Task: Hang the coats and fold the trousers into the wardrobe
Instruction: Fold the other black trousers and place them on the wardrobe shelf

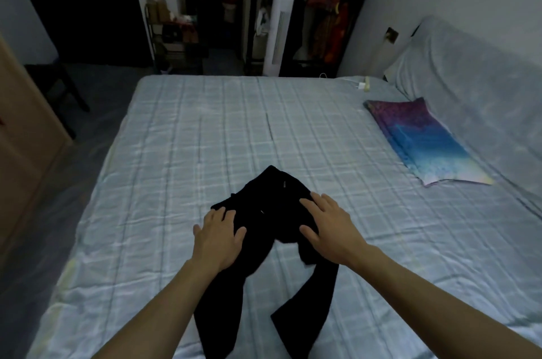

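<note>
The black trousers (264, 229) lie on the near part of the bed (205, 138). The left hand (218, 237) and the right hand (325, 226) rest flat on them, each grip wide open and holding nothing. This looks like smoothing before the fold. Next, one leg should go over the other.

The trousers (272, 200) legs leave the bottom edge; the wardrobe (325, 15) contents blur darkly.

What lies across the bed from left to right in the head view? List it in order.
In order: left hand → right hand → multicoloured pillow. The black trousers lie under both hands, so they are left out of the order.
</note>
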A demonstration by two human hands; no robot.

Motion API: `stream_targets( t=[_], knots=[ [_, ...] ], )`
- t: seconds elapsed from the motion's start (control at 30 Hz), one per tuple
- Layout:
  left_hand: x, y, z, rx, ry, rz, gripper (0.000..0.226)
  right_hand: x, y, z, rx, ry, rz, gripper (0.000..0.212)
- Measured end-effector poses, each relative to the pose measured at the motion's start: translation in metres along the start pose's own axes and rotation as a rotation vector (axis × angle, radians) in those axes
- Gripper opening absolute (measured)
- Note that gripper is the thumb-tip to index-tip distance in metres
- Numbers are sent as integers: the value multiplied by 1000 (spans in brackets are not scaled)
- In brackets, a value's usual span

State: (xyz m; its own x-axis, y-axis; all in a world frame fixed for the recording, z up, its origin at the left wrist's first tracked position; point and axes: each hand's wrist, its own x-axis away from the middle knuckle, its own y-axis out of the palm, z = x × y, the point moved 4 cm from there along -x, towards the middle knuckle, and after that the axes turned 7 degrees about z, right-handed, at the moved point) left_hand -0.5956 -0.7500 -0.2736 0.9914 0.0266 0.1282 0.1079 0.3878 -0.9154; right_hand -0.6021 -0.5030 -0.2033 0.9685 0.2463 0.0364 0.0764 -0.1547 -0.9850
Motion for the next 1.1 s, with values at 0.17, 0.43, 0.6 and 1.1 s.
stream_targets(
  t=[0.17, 0.43, 0.6, 1.1],
  knots=[
    [-44, 19, -19, -16, -48, -54, 57, -57, 35, 20, -24, 32, -103, 65],
    [-136, 58, -38, -73, -98, -142, 57, -177, 106, 60, -104, 47, -229, 66],
    [-208, 104, -58, -58, -122, -186, 54, -257, 168, 79, -155, 60, -300, 64],
    [-323, 246, -119, -229, -144, -211, 81, -407, 351, 93, 117, -253, -338, 82]
  ],
)
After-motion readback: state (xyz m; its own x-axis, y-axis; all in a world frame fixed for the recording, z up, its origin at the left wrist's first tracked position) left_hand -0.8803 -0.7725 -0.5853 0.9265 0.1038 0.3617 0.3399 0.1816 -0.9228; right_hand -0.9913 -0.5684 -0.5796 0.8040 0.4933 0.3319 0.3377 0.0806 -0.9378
